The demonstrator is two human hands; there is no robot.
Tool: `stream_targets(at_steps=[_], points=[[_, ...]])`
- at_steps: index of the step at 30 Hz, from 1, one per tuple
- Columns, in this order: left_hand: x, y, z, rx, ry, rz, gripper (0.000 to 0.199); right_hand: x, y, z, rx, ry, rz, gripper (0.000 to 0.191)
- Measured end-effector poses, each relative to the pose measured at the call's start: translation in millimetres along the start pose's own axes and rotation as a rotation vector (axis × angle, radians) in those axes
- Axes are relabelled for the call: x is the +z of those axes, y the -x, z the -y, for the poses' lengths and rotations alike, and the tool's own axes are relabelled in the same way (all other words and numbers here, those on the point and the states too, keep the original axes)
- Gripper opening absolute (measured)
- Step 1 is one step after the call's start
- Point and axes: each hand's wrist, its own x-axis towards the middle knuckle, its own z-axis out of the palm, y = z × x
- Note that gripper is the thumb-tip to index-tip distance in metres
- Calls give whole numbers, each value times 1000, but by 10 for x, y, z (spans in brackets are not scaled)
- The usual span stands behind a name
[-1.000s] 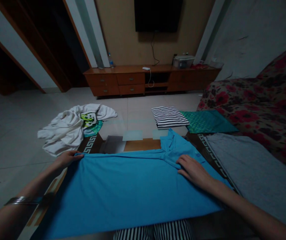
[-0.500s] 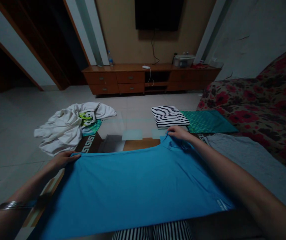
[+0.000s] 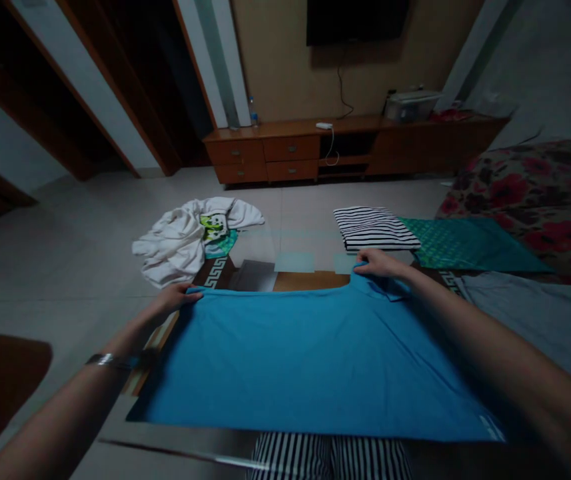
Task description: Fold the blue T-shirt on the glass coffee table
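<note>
A blue shirt [image 3: 285,360] lies stretched sideways across the glass-topped table in front of me. My left hand [image 3: 178,298] pinches its far left corner, fingers closed on the cloth. At the collar end, my right hand [image 3: 378,263] grips the far edge of the same shirt. Between the hands the far edge runs nearly straight. Some creases show on the right part, where my forearm covers a little of the cloth. A folded black-and-white striped garment [image 3: 375,229] lies just beyond my right hand.
A crumpled white garment pile [image 3: 172,243] sits at the table's far left corner. Teal fabric [image 3: 475,243] and a grey garment [image 3: 530,320] lie to the right, near a floral-covered sofa [image 3: 525,200]. A wooden TV cabinet [image 3: 290,157] stands against the back wall.
The view has turned left and shifted, so things appear farther right. The shirt's near edge lies flatter and farther from me; both hands keep their grip.
</note>
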Motion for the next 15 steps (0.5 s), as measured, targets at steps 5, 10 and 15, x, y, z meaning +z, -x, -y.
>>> stream_targets(at_steps=[5,10,15], points=[[7,120,-3,51,-2,-4,47,137,-54,-309,63,112,-100,29],[5,103,58,57,-44,-47,35,247,44,-397,9,257,-146,31],[47,54,62,107,-149,-123,26,248,199,-269,-17,409,-210,33]])
